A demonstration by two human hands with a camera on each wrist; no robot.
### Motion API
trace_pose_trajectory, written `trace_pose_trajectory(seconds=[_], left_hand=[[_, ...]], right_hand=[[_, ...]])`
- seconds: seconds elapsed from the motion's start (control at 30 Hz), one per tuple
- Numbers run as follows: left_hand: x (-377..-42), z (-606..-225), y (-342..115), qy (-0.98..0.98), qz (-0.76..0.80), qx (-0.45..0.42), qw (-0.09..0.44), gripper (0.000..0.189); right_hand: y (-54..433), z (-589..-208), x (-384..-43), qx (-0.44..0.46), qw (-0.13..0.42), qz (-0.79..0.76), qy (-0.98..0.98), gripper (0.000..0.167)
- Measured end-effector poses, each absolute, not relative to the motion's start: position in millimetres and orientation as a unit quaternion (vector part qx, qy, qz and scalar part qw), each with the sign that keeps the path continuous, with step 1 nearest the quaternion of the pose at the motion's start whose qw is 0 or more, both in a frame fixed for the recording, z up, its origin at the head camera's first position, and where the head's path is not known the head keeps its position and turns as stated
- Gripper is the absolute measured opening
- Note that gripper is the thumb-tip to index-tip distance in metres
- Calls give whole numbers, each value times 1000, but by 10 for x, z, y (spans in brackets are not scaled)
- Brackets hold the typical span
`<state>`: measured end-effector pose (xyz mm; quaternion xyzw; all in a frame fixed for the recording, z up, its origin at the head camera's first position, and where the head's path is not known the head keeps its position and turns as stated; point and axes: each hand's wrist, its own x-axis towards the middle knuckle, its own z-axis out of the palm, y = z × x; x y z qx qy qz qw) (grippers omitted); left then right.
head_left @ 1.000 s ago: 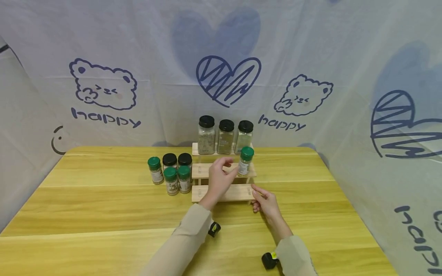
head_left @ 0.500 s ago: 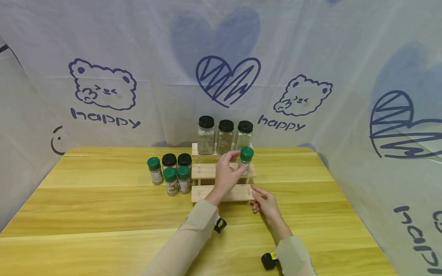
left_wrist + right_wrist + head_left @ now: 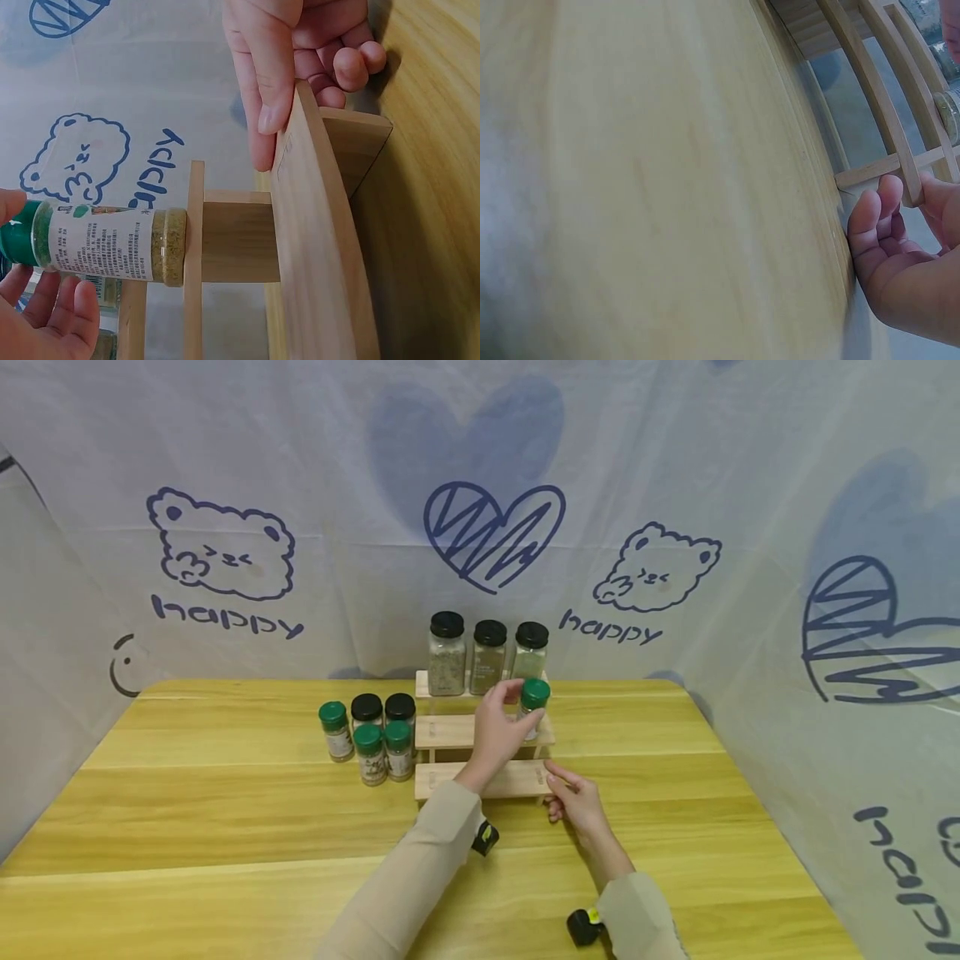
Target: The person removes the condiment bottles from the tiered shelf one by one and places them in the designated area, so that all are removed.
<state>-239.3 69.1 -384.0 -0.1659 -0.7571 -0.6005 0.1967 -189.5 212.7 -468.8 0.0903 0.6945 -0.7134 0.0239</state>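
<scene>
A three-tier wooden spice rack (image 3: 450, 779) stands on the table. A green-capped spice jar (image 3: 536, 694) is upright at the right end of its middle tier. My left hand (image 3: 497, 731) pinches this jar around its cap from the left; in the left wrist view the jar's base (image 3: 174, 247) meets the tier board. With thumb and index finger, my right hand (image 3: 579, 800) grips the right end of the lowest tier, its other fingers curled below the board. Three taller black-capped jars (image 3: 489, 660) line the top tier behind.
Left of the rack, several jars cluster on the wooden table (image 3: 225, 810): two black-capped jars (image 3: 367, 707) behind, green-capped jars (image 3: 371, 756) in front and at the side. A printed white cloth (image 3: 360, 568) hangs behind the table's back edge.
My left hand has moved right and slightly up, from beside the green-capped jar to a hold around its cap. My right hand keeps its place on the lowest tier.
</scene>
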Motion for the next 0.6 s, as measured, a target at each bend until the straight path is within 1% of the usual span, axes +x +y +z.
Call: trace_pose_trajectory(seconds=[0.27, 0.6], left_hand=[[-2447, -3852, 726, -755, -606, -158, 192, 38], [-2434, -3843, 731, -755, -613, -145, 181, 36]], right_hand=[[2132, -4699, -1898, 93, 26, -716, 691, 34], [2127, -4696, -1894, 90, 27, -717, 691, 34]])
